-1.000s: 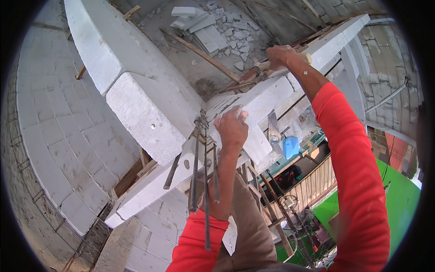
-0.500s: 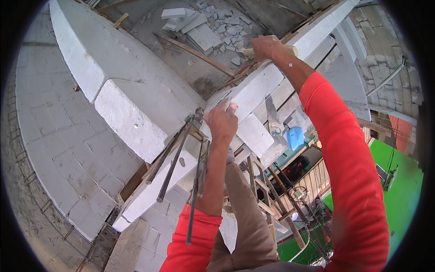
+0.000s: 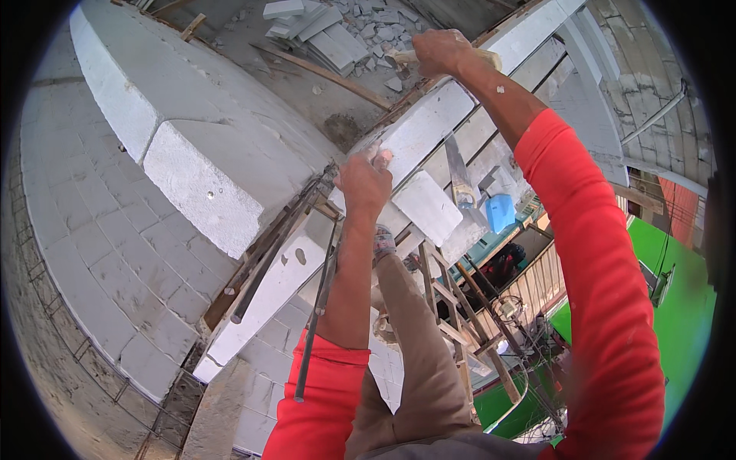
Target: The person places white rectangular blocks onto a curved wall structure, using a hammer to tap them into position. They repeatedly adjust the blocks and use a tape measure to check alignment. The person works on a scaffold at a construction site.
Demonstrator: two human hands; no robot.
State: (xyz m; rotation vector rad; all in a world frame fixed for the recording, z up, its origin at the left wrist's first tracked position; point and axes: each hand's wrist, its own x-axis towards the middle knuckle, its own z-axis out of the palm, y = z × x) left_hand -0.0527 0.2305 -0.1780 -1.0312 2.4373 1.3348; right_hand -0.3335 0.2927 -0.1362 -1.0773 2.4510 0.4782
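Observation:
My right hand (image 3: 443, 54) is closed around a pale wooden handle (image 3: 488, 59), raised over the far part of a white block wall. Both ends of the handle stick out of the fist; no tool head can be made out. My left hand (image 3: 363, 184) is closed at the near end of a white block (image 3: 429, 115) on that wall, where it meets a concrete corner. What its fingers hold, if anything, is hidden. Dark steel bars (image 3: 268, 264) jut from the corner, beside my left forearm.
White block pieces and rubble (image 3: 337, 42) lie beyond a timber strip (image 3: 326, 73). At left runs a thick white wall (image 3: 195, 180). A hand saw (image 3: 460, 172), a loose block (image 3: 428, 205) and a blue object (image 3: 500, 212) are right of my left hand. Wooden scaffolding (image 3: 452, 307) stands below.
The view has shifted slightly. My right hand has risen a little in the picture with the wooden handle, while my left hand stays at the block's end.

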